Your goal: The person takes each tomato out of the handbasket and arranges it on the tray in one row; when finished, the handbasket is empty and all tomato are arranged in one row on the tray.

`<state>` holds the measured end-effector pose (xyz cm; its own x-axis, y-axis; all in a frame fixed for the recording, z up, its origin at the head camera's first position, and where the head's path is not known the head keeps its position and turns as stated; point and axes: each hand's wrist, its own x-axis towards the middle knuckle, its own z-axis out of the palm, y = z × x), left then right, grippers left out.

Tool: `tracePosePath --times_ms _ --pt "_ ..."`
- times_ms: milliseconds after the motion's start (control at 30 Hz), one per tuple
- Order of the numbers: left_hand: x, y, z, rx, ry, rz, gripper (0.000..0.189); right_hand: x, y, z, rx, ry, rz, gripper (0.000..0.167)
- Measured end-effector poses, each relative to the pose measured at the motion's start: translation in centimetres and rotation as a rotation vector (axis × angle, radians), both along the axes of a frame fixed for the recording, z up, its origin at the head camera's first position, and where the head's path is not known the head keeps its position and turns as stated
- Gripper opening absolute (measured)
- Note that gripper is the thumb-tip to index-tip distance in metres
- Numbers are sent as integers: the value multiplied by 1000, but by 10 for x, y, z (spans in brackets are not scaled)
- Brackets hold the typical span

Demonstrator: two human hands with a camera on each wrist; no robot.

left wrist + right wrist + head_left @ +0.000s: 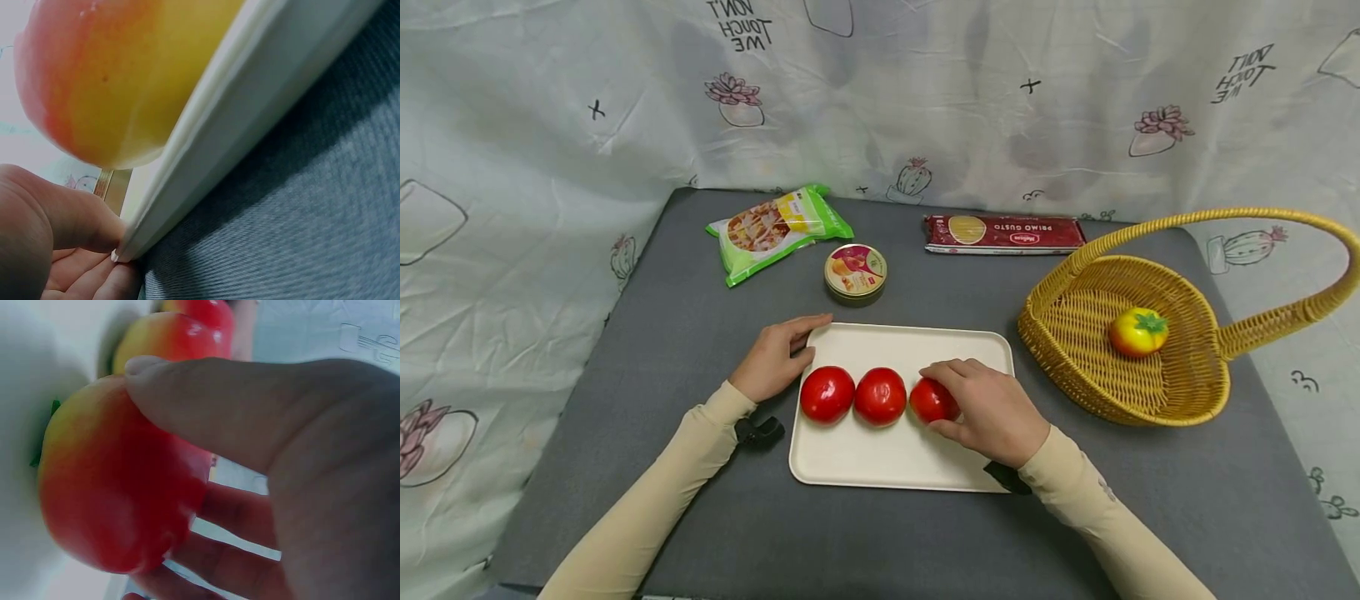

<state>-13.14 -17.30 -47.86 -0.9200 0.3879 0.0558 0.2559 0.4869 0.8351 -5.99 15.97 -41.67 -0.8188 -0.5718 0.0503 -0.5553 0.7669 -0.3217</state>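
Three red tomatoes lie in a row on a cream rectangular tray [880,460]. My right hand [992,408] grips the rightmost tomato [932,402], thumb on the near side and fingers round the far side. In the right wrist view this tomato [119,487] is yellowish toward the tray, where a bit of green leaf shows. The middle tomato [880,397] and the left tomato [827,395] sit close together. At the tray's left side my left hand [775,358] pinches the rim; the left wrist view shows the thumb [87,219] against the tray's corner, fingers beyond it.
To the right stands a yellow wicker basket [1052,367] with a tall handle, holding a yellow-orange tomato [1138,332], green leaves up. Behind the tray are a round tin [855,271], a green snack bag [778,233] and a dark red biscuit pack [1003,234]. A patterned curtain borders the grey table.
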Motion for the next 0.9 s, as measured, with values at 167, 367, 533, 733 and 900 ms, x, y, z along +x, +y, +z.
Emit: tracePosePath --times_ms 167,367,533,733,900 --pt "-1 1 0 -4 -5 0 54 -1 -1 -6 -18 2 12 66" --pt "-2 1 0 -18 -15 1 53 0 -1 -10 -21 -9 29 69" --pt "-3 1 0 -27 -17 4 53 0 2 -10 -33 -1 20 75" --pt "-2 0 -1 -36 -12 5 54 1 13 -2 -39 34 -19 79" --pt "-1 -1 -2 -45 -4 7 53 2 32 11 -95 35 -60 72"
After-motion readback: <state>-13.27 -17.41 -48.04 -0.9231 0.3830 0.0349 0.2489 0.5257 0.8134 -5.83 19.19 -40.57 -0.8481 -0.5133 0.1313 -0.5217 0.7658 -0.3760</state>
